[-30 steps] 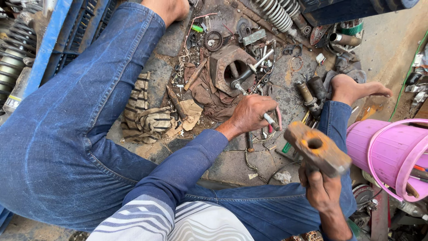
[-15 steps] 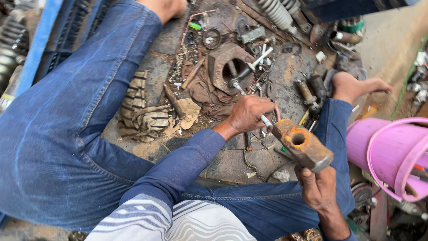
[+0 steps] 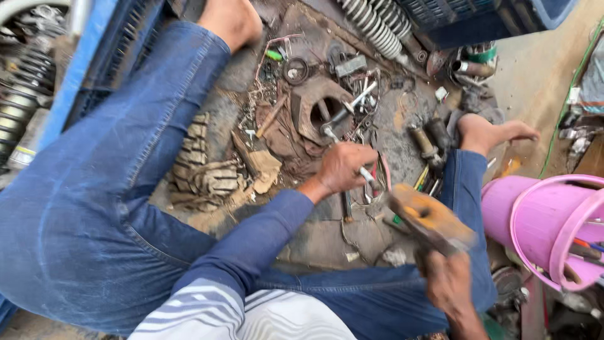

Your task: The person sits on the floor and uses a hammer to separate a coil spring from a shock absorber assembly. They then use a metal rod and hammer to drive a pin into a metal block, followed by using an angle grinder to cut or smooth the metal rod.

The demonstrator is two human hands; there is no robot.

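I sit on the ground with my legs in blue jeans spread apart. My left hand [image 3: 341, 167] is closed around a thin metal rod [image 3: 367, 174] that slants over the greasy floor among scattered parts. My right hand [image 3: 448, 282], at the lower right, grips the handle of a rusty hammer [image 3: 428, 217]. The hammer's head is motion-blurred, just right of the rod's near end. Beyond my left hand lies a rusty brown metal housing with a round hole [image 3: 321, 110].
A pink bucket [image 3: 541, 217] holding tools stands at the right. Coil springs lie at the top [image 3: 377, 25] and far left [image 3: 19, 94]. Dirty work gloves [image 3: 204, 176] rest by my left leg. My bare feet [image 3: 494, 132] frame several loose bolts, shafts and wires.
The hammer has swung down and leftward toward the rod's near end and is now blurred. My left hand has kept its grip on the rod in the same spot.
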